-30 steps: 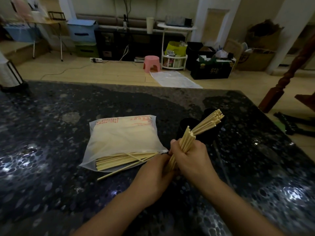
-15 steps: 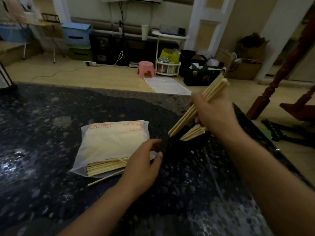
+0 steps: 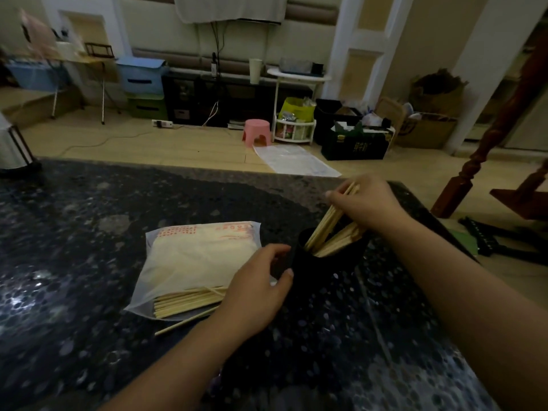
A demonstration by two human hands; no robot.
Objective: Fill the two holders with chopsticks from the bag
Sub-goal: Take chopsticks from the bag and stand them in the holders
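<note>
From the head cam: your right hand is curled round a bundle of chopsticks, gripping them near the top end. Their long axis slants, tops leaning up and away to the right by your knuckles, lower tips down and to the left inside the black holder. A second bunch sits just under that hand, lying flatter, tips also pointing down-left into the dark holders. It's too dim to tell where one holder ends and the other starts.

Your left hand is right beside the holder's left side, fingers loosely curved toward it. Thumb tip looks like it's touching the wall, but I can't tell if you're really gripping it.

Under and left of that hand is the plastic bag, flat on the dark speckled countertop. The chopsticks in the bag lie nearly level, running left-right. One loose chopstick lies on the counter just below your left wrist, also roughly left-right.
</note>
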